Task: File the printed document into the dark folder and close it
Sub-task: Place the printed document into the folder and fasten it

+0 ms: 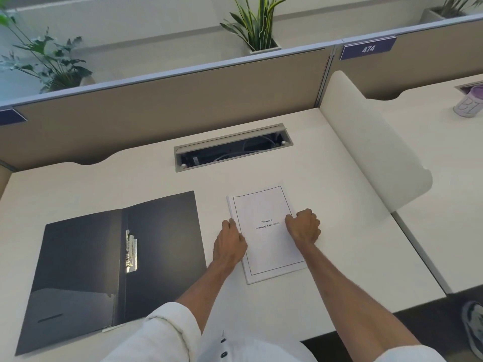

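A white printed document (pixel 266 246) with a bordered title page lies flat on the white desk (pixel 326 231), right of centre. My left hand (pixel 230 244) rests on its left edge, fingers curled at the stack's side. At the right edge my right hand (pixel 304 227) is curled over the pages. Both hands grip the stack's sides. The dark folder (pixel 104 259) lies open and flat to the left, with a metal fastener clip (pixel 130 250) along its spine. Folder and document do not touch.
An open cable tray slot (pixel 232 147) sits in the desk behind the document. A beige partition (pixel 167 103) closes the back, a white rounded divider (pixel 373 155) the right side. A lilac cup (pixel 469 105) stands on the neighbouring desk. Plants stand beyond the partition.
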The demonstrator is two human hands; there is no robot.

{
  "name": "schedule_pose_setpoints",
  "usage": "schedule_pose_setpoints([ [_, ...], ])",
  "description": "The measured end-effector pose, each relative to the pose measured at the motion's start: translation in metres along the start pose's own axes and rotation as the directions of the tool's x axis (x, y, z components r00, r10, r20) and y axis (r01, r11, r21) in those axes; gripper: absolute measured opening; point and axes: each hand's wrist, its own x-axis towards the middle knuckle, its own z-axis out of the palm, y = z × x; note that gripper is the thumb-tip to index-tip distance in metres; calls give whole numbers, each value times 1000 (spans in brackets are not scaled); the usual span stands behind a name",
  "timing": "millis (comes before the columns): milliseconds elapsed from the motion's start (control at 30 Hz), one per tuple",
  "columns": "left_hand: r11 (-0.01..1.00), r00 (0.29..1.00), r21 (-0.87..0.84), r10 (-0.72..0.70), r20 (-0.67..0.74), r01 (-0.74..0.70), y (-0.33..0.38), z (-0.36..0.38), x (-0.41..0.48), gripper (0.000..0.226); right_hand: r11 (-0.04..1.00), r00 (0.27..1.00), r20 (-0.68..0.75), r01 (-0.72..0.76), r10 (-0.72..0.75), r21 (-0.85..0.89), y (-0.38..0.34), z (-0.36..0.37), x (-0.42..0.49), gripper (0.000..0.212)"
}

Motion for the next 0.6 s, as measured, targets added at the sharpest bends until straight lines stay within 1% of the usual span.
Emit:
schedule_pose_setpoints([
  [67,1000,1000,14,3,10,-3,0,0,0,40,998,999,36,-8,6,60,3,-2,4,22],
  [133,1000,1000,24,5,16,-6,0,-1,0,41,997,997,71,-10,5,80,7,-2,10,17],
  [167,1000,1000,26,8,15,-8,-1,-1,1,41,996,996,86,-5,-2,85,10,0,14,17],
  [267,1000,1000,22,13,14,-13,-1,-2,1,44,993,994,93,44,-54,113,12,-3,11,25],
  [367,1000,999,3,14,38,-14,-4,-5,2,42,983,985,109,115,-130,141,6,-14,-6,20],
  [433,1000,998,-20,20,61,-19,-7,-9,2,35,982,983,95,144,-156,122,3,-17,-13,21],
  [533,993,994,-119,2,108,11,-13,-17,4,18,979,982,55,175,-181,102,-1,-21,-20,20],
  [567,987,993,-156,-5,122,24,-16,-19,5,18,977,981,44,183,-189,112,-2,-24,-23,18],
  [600,981,991,-193,-11,135,37,-20,-21,7,23,974,980,37,187,-194,127,-4,-26,-26,15],
])
